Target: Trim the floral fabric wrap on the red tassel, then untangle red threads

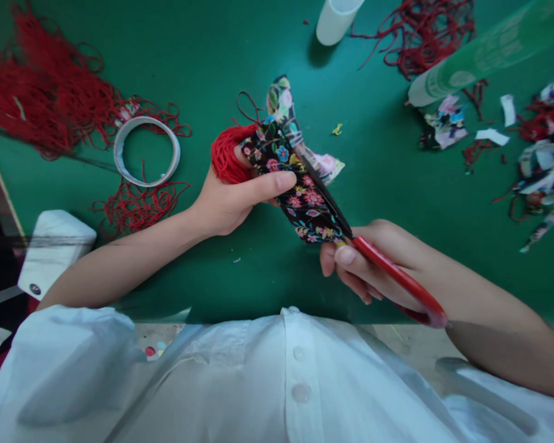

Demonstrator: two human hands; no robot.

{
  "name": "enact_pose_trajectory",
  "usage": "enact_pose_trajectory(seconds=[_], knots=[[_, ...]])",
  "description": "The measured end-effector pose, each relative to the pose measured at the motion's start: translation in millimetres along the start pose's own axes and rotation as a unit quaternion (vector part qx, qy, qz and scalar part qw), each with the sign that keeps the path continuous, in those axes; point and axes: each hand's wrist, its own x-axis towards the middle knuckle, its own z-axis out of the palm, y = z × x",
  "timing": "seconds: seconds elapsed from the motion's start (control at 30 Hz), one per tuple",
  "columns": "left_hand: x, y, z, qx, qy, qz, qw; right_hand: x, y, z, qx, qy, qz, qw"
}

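Observation:
My left hand (233, 200) grips a piece of black floral fabric (300, 200) together with a bundle of red thread (225, 157), held above the green table (258, 271). A paler floral strip (284, 107) sticks up behind the fabric. My right hand (373, 264) holds red-handled scissors (397, 280). Their dark blades (325, 197) lie along the right edge of the fabric.
A roll of white tape (146, 151) lies at the left among loose red threads (41, 92). A white cup (335, 21) stands at the back, a green tube (480, 52) at the back right, with fabric scraps (542, 166) and more red thread (425, 31) nearby. A white object (55, 246) sits at the left edge.

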Motion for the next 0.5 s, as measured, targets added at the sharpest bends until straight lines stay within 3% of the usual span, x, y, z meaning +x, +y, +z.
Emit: enact_pose_trajectory(seconds=[0.23, 0.5], knots=[[-0.1, -1.0, -0.8, -0.001, -0.001, -0.003, 1.000, -1.9, 0.4, 0.4, 0.004, -0.005, 0.000, 1.000], [0.5, -1.4, -1.4, 0.051, -0.040, 0.050, 0.997, -1.8, 0.1, 0.0, 0.007, -0.015, -0.003, 1.000]])
